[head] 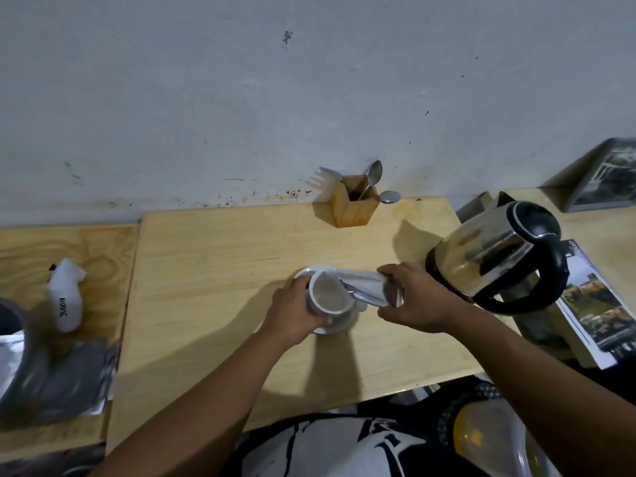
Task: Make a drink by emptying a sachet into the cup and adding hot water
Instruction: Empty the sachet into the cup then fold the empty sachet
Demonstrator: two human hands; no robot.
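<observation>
My left hand [297, 313] grips the tilted white ceramic cup [327, 297] over its white saucer [318, 271]; right hand [413, 297] pinches the silvery sachet [364, 287], emptying in. Steel kettle [495, 251] at 2 o'clock, water probably still to add.

Stained pale wall [241, 98] behind wooden table [223, 270].

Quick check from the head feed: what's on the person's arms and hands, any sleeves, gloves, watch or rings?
Both forearms are bare right to the bottom edge of the picture; no sleeve shows. The left hand and right hand wear no gloves, and no watch or wristband shows on either wrist. No ring is visible, though the blur could hide one. A black-and-white printed garment shows below, between the arms.
</observation>
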